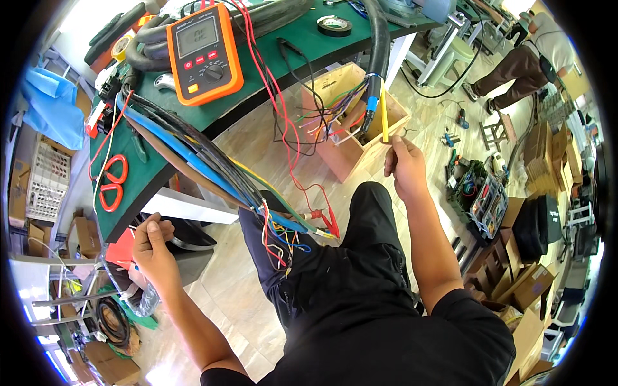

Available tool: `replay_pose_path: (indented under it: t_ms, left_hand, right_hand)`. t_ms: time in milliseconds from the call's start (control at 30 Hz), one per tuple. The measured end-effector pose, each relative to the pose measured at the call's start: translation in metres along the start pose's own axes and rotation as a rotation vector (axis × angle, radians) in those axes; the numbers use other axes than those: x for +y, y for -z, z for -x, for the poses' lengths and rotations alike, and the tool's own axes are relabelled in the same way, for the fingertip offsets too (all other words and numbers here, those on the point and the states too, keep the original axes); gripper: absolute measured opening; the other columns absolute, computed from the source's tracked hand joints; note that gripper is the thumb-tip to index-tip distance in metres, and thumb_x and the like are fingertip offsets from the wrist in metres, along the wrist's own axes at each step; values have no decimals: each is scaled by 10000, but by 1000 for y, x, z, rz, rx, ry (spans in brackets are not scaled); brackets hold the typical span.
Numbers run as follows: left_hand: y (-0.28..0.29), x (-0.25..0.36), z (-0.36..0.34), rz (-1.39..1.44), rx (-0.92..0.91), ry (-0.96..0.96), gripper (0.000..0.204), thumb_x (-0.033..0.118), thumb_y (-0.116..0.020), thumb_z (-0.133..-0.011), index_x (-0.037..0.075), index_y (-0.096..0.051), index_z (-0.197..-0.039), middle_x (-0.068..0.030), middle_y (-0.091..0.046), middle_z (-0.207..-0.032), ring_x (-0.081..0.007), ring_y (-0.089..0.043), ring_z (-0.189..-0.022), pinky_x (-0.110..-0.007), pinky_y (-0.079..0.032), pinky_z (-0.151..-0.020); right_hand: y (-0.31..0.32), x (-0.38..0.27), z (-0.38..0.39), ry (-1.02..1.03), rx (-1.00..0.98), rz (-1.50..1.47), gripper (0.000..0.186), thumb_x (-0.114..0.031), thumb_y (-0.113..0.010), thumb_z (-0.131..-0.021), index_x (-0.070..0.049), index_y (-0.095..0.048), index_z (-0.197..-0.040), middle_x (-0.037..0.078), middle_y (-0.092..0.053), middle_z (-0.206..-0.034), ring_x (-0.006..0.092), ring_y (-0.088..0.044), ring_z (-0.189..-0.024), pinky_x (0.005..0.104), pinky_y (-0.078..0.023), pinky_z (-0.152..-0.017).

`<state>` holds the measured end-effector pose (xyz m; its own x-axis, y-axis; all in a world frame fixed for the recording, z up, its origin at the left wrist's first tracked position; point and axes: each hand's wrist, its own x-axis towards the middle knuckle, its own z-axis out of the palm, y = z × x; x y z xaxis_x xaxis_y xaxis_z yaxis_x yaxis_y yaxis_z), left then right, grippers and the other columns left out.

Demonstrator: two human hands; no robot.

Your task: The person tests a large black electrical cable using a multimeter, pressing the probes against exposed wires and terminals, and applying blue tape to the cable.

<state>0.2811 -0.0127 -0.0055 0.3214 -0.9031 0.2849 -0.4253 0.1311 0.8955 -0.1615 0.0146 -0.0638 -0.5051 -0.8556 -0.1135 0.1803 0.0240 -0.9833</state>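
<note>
My right hand (407, 168) is closed, thumb and forefinger pinching the lower end of a yellow wire (384, 112). This wire comes off a thick black cable (378, 38) with a blue band, whose other thin wires fan out to the left. My left hand (154, 248) is curled closed beside the table's near left edge; anything inside it is hidden. Between my hands, a bundle of blue, black and brown cables (193, 154) ends in loose coloured wires over my left thigh. A red alligator clip (331, 222) on a red lead hangs by the bundle's end.
An orange multimeter (206, 55) rests on the green table (138, 193). Around it are red-handled scissors (114, 183), black tape (334, 26) and a black lead. Below stands an open wooden box (347, 154). At right are a toolbox (486, 209), cardboard boxes and another person (528, 64).
</note>
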Motion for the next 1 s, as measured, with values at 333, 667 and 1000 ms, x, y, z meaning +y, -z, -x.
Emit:
replay_pose_path:
  t_ms: [333, 667, 1000]
  left_hand:
    - [-47, 29, 43, 25, -233, -80, 244, 168, -519, -983, -43, -632, -1031, -85, -660, -810, -121, -619, -749, -254, -500, -702]
    - [-105, 68, 87, -64, -385, -296, 128, 78, -610, -902, -16, -670, -964, -132, -665, -818, -185, -650, -754, -274, -490, -722]
    - [-133, 68, 73, -329, -271, -630, 251, 61, -685, -761, 46, -650, -1009, -113, -626, -1054, -311, -575, -989, -409, -430, -883]
  right_hand:
    - [27, 19, 25, -89, 66, 24, 287, -192, -473, -965, 54, -602, -1037, 11, -490, -603, 100, -453, -500, 249, -394, -457]
    - [55, 37, 47, -144, 92, 89, 272, -163, -470, -952, 58, -616, -1009, 26, -499, -590, 108, -448, -484, 254, -386, -460]
    - [98, 69, 69, -117, 197, 230, 262, -184, -515, -933, 42, -641, -971, 16, -474, -561, 93, -431, -469, 248, -353, -441]
